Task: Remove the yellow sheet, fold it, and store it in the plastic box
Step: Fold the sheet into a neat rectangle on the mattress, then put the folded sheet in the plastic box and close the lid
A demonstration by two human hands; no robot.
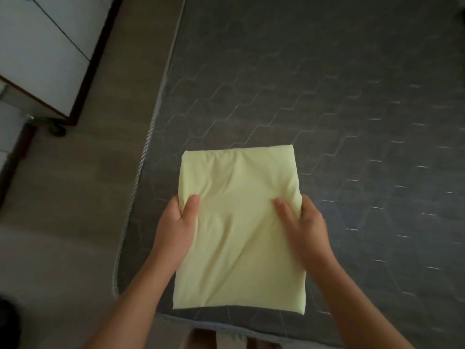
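Folded yellow sheet (239,230) lying as a thick rectangle on the bare grey mattress (352,96), near its front left corner, close to the body. Long axis running straight away from the body, short edges near and far. Left hand (176,227) clamped on the left long edge, thumb on top, fingers tucked under or behind the fold; right hand (305,225) clamped the same way on the right long edge. Both at about the same height, a bit beyond the middle of the bundle, so equally near, neither favoured. Fabric puckered between the two thumbs, near half flat, possibly just hanging over the mattress edge. Cannot tell whether fully resting or already partly lifted. Folding looks finished; storing not yet done. Plastic box not identifiable in view; only a white cabinet on wheels (45,54) off to the far left on the floor (75,197), well apart from the sheet. Likely next: lift as a two-handed carry, keeping grip symmetric so layers do not slide open.
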